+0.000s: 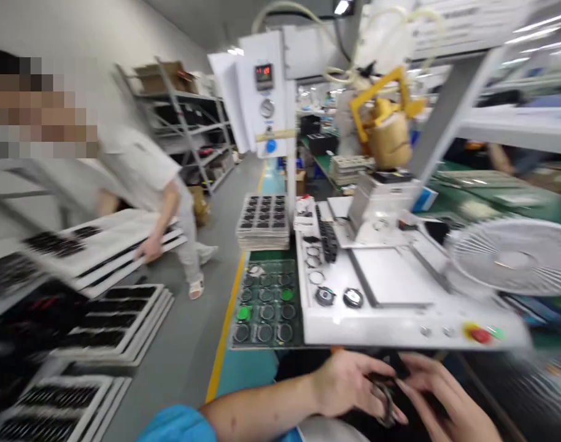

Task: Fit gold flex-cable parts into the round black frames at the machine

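Below the machine's front edge, my left hand (349, 383) is closed on a dark round ring (387, 408) that looks like a watch case. My right hand (441, 393) meets it from the right, thumb and fingers pinched near a small dark piece too blurred to name. On the white machine bed (377, 325) sit a round watch-like unit (353, 298) and a second one (325, 295) beside it. Several thin rings (313, 256) lie along the bed's left side. Left of the machine, a clear tray (262, 301) holds rows of round cases, two with green covers.
A stack of trays (263, 224) stands behind the clear tray. The press (384, 147) rises over the bed; a white fan (515, 255) sits at right. A red button (480, 335) is on the front panel. At left, a person in white (137, 166) grips large trays (110, 245).
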`<move>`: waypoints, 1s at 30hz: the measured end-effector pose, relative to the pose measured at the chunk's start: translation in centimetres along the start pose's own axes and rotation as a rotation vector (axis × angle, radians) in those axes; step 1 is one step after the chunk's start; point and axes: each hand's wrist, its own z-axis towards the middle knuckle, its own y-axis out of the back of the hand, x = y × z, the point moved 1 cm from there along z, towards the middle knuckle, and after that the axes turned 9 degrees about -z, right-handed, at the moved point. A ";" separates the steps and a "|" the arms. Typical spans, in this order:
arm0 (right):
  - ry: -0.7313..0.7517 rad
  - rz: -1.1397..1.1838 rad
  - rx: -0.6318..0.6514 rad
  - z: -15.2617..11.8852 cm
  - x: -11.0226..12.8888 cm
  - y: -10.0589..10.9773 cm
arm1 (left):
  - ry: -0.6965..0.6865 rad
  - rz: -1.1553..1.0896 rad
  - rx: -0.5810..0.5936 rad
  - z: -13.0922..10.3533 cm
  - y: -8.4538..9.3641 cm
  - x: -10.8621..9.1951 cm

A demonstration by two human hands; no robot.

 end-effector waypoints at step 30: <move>-0.483 0.922 -0.239 -0.2 2.2 -2.4 | -0.376 1.452 0.275 -1.1 -2.5 -0.6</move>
